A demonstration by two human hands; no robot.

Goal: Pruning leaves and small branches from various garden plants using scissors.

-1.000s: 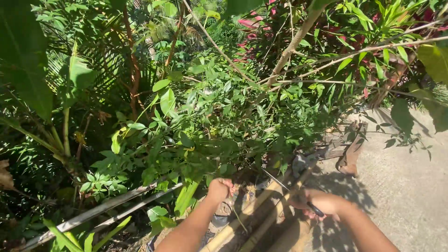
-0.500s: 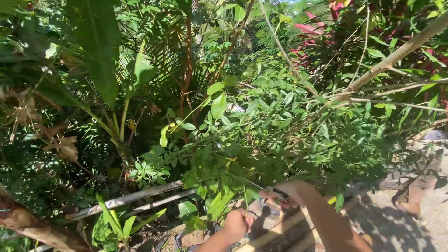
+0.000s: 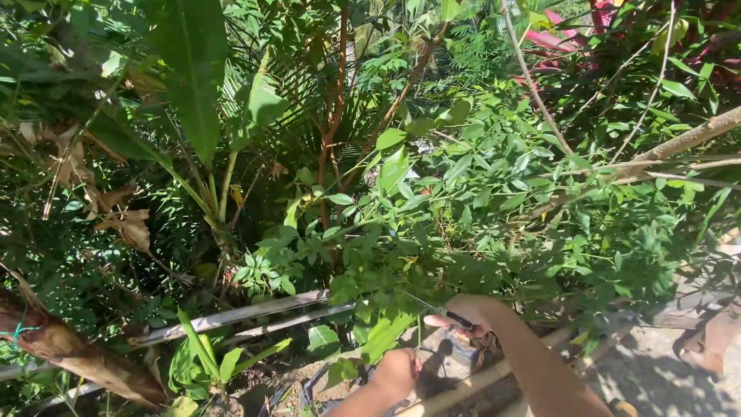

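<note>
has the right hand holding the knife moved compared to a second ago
Yes. The right hand has lifted off the bamboo poles on the ground and now sits up in the leafy bush.

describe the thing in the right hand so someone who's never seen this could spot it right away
Start at the leafy green bush filling the middle of the view, then drop to its lower edge, where the right hand reaches in. The tool is the short dark handle poking out of that fist, with a thin straight blade running up-left into the leaves. Everything around it is green or brown plant matter; it alone is dark and man-made.
</note>
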